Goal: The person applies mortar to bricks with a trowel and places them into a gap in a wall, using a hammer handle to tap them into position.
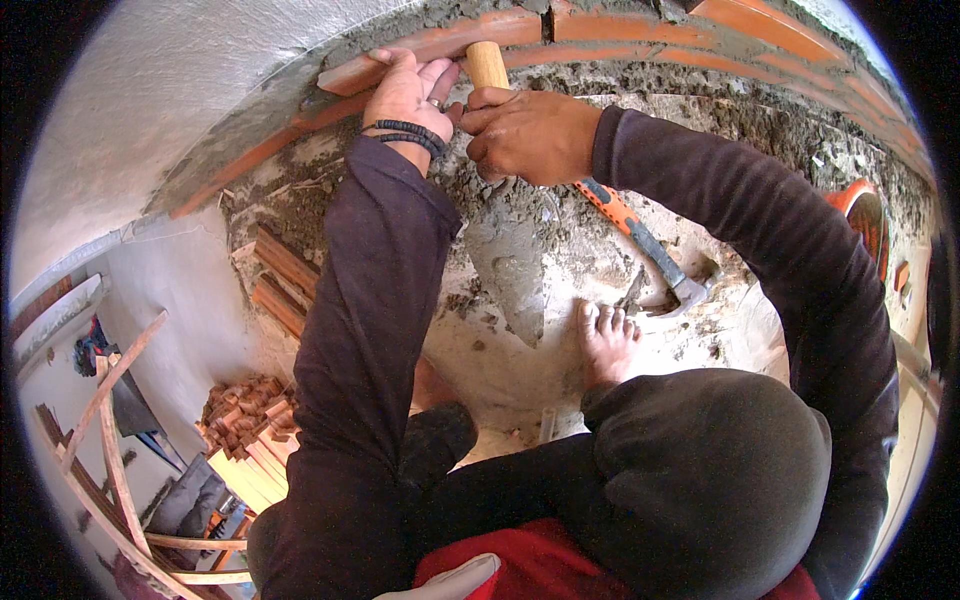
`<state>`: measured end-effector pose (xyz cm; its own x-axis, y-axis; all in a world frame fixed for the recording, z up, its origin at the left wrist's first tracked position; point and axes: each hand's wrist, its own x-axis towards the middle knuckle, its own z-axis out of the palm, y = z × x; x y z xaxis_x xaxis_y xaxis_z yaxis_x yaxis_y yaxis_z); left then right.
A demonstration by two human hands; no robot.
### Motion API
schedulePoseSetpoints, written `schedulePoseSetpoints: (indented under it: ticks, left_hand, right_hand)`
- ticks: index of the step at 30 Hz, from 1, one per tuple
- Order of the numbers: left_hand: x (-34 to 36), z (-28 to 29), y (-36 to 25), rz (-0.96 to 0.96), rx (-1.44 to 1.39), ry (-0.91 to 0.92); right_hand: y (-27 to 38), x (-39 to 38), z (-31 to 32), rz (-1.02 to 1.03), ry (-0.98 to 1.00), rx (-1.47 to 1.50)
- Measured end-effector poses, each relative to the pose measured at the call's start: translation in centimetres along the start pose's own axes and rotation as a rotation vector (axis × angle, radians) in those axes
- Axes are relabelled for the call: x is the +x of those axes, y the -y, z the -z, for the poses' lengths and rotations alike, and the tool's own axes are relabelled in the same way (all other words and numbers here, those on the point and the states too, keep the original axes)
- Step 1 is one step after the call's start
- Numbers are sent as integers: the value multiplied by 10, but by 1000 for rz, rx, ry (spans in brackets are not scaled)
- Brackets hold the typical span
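Observation:
My left hand (pixel 405 105), palm up with loosely bent fingers apart, touches an orange brick (pixel 355 72) in the curved course of bricks. Beside it, my right hand (pixel 535 140) is closed on a trowel, its wooden handle (pixel 485 62) pointing at the wall and its mortar-coated blade (pixel 505 270) toward me. A claw hammer (pixel 640 235) with an orange and black handle lies on the mortar-spattered surface to the right, partly hidden by my right hand. Grey mortar (pixel 375 30) shows above and between the bricks.
Loose bricks (pixel 280 285) lie left of my arm. An orange bucket (pixel 865 220) is at the right, partly behind my sleeve. A stack of wood pieces (pixel 250 420) and curved timber frames (pixel 115 455) are at lower left. My bare foot (pixel 610 350) stands below the hammer.

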<state>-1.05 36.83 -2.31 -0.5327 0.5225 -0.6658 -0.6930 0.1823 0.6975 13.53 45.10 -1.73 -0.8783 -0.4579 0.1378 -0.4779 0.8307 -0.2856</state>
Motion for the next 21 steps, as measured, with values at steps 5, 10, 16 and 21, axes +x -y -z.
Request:
schedulePoseSetpoints:
  ticks: [5, 10, 16, 21]
  left_hand:
    - [-1, -2, 0, 11, 20, 11]
    - [0, 3, -3, 10, 45, -20]
    - [-5, -3, 0, -11, -10, -10]
    - [-6, 4, 3, -29, -9, -13]
  right_hand:
    - [1, 0, -2, 42, -61, -2]
    - [10, 9, 3, 25, 48, 0]
    - [3, 7, 0, -7, 44, 22]
    - [2, 10, 0, 24, -22, 14]
